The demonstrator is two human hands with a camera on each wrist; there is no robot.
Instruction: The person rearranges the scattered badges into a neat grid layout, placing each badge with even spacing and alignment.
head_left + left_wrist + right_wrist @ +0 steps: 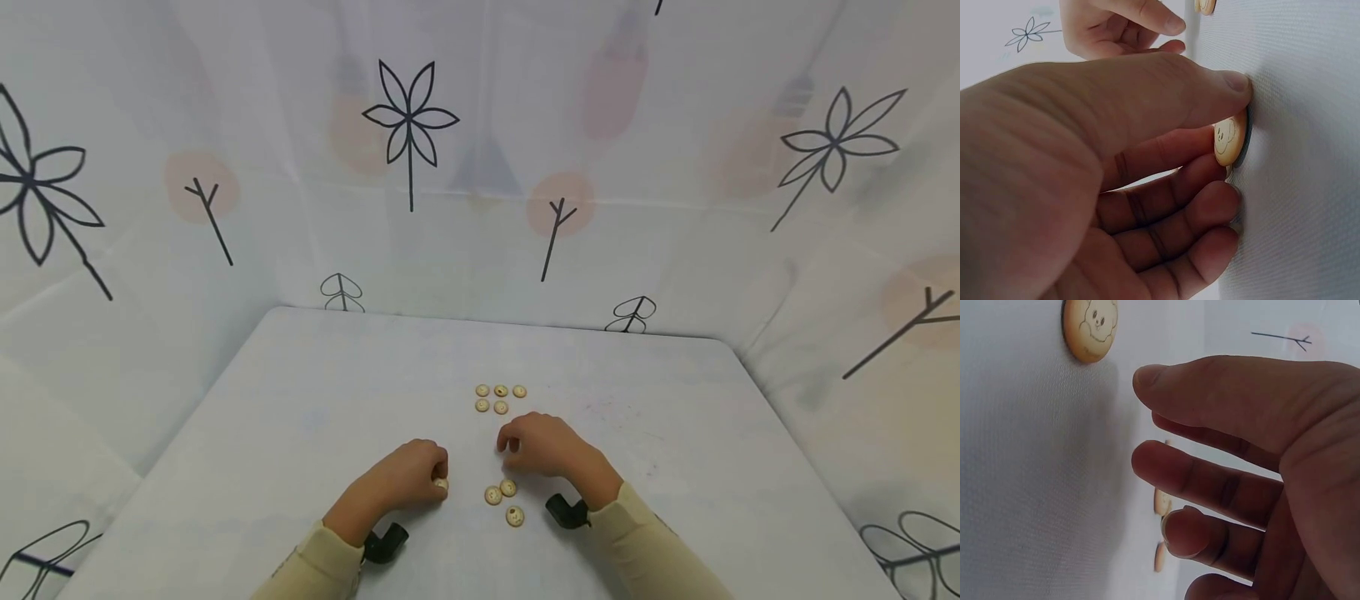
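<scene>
Pinching pale disc (pixel 1229 142), left grip (pixel 408 475)

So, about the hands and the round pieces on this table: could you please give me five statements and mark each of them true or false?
1. The left hand holds a round piece. True.
2. The right hand also holds a round piece. False: it holds nothing.
3. The far group on the table has five pieces. True.
4. The near group, not counting the held piece, has six pieces. False: it has three.
5. Both sleeves are dark blue. False: they are pale yellow.
</scene>
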